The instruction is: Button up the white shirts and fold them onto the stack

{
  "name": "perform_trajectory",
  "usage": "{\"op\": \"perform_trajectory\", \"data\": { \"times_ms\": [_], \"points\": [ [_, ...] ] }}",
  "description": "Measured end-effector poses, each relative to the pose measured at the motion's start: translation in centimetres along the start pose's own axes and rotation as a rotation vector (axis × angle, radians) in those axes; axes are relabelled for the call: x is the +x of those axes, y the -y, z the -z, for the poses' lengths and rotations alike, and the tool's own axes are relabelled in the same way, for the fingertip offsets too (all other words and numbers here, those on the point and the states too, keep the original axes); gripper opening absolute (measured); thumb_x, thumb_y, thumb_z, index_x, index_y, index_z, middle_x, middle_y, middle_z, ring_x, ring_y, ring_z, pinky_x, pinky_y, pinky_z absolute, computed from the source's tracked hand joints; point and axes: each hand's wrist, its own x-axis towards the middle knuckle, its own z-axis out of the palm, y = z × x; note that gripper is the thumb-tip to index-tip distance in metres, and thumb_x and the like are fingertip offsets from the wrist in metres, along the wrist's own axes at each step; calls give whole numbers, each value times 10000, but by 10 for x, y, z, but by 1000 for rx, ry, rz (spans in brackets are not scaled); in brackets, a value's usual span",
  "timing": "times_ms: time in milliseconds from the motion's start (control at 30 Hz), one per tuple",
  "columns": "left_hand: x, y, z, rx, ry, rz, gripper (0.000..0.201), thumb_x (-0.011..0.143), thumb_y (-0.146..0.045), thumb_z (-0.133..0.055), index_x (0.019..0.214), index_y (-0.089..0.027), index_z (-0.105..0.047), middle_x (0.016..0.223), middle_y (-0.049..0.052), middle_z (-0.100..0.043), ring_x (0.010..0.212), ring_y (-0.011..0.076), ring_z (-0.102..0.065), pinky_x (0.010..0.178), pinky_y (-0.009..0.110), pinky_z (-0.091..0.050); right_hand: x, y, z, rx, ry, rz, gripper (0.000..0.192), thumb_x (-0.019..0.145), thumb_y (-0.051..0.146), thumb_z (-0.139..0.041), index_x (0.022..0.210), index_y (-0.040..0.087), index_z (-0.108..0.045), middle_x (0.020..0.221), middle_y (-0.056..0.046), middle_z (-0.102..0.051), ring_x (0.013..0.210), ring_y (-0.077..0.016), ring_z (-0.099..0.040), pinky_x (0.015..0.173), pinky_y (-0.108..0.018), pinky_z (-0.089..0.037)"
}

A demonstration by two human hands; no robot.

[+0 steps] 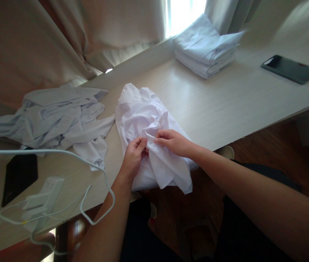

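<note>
On table: two hands (pixel 154 149) (fingers pinching) one shirt (pixel 143 116).

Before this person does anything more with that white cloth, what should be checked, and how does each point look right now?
1. Both hands grip the cloth: ok. Left hand and right hand pinch the white garment.
2. Garment fully on the table: not ok, its lower part hangs over the edge.
3. Clear of the crumpled pile: ok, lying apart.
4. Clear of the white cable: ok, though it passes close to the left wrist.
5. Folded stack tidy: ok.
6. Which part is pinched: cannot tell.
</note>
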Motion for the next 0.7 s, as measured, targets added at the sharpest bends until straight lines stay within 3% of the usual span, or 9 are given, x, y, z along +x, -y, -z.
{"op": "perform_trajectory", "data": {
  "times_ms": [367,500,600,700],
  "points": [
    [1,-1,7,50,3,-26,328,816,-462,-709,736,-169,-585,644,-32,-480,578,85,-434,560,207,-350,-1,6,4,-21,4,-3,234,866,311,-530,672,189,-483,666,38,-430,646,-116,-390,606,-270,-289],
    [-3,-10,4,288,-107,-139,370,833,-487,-686,656,-183,-569,594,-20,-480,570,108,-425,572,238,-342,1,3,4,-40,-45,-4,229,872,305,-525,675,190,-500,674,33,-459,664,-124,-416,620,-275,-306],
    [-22,-29,-10,459,-277,-348,402,847,-469,-675,581,-196,-546,574,-2,-476,586,132,-429,601,277,-352,2,0,6,-89,-108,-10,242,884,301,-511,668,193,-500,690,26,-487,678,-130,-440,635,-282,-325],
    [-67,-46,-26,266,-261,-436,345,862,-520,-617,641,-255,-630,578,21,-509,593,179,-467,609,344,-403,1,0,8,-143,-117,-17,238,891,317,-516,687,196,-513,705,23,-512,690,-133,-462,647,-283,-340]
  ]
}}
